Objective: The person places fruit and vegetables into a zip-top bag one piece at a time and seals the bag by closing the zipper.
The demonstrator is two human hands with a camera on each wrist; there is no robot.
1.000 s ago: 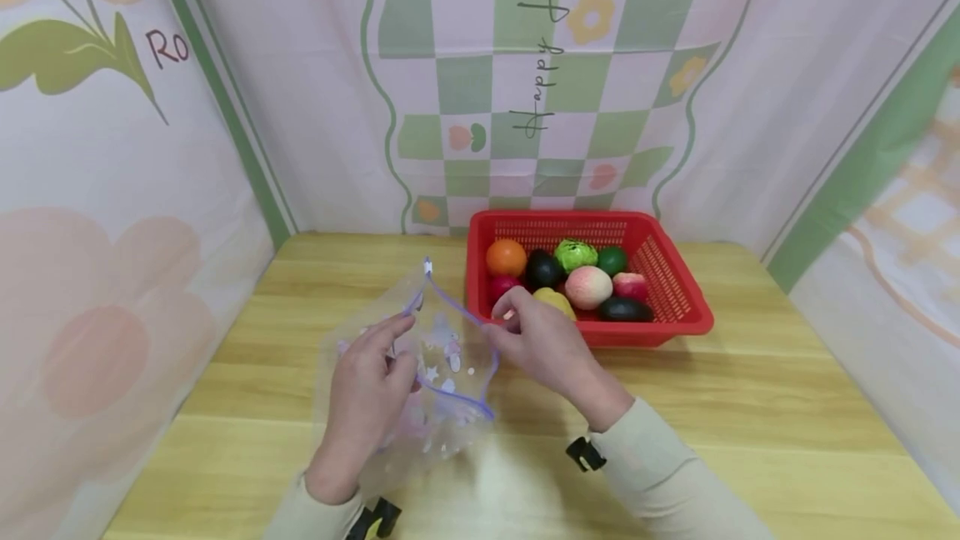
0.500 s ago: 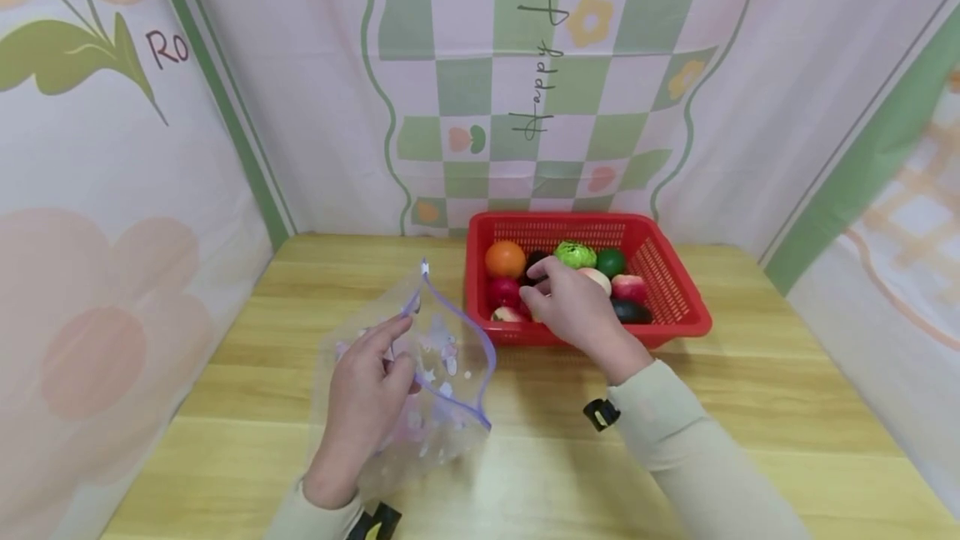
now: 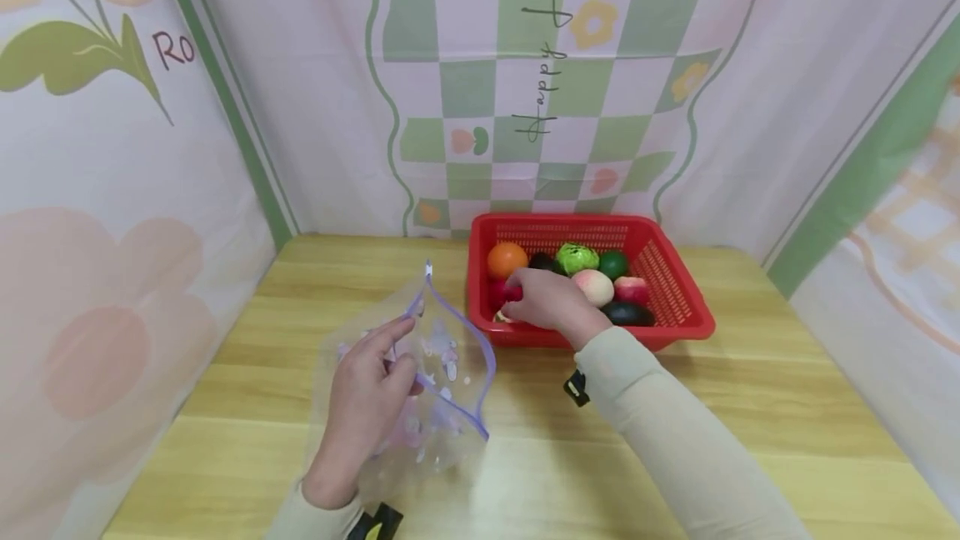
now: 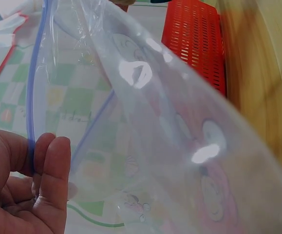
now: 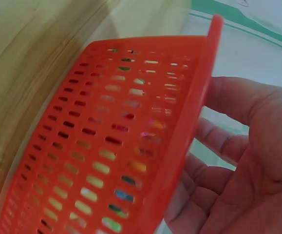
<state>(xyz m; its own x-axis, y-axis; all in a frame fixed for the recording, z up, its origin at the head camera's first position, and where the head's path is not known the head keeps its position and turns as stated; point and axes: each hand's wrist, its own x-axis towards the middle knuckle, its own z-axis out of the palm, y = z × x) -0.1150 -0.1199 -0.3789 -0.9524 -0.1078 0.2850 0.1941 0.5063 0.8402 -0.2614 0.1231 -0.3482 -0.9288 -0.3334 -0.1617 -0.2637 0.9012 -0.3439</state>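
A clear zip bag with purple zip edges and printed pictures stands with its mouth spread on the table. My left hand pinches one purple edge of it; in the left wrist view that strip runs between the thumb and the fingers. My right hand reaches over the near rim of a red basket, at its near left corner. Its fingers are bent down beside a dark red fruit and a whitish one. In the right wrist view the basket rim hides the fingertips, so any hold is unclear.
Inside the basket lie an orange, a bright green leafy ball, a dark green round fruit, a peach, a red fruit piece and a dark eggplant-like item. Printed cloth hangs behind the wooden table.
My right hand left the bag's far edge, moved right over the basket, then came down at its near left corner. The left hand keeps its pinch; the bag's freed edge sags slightly.
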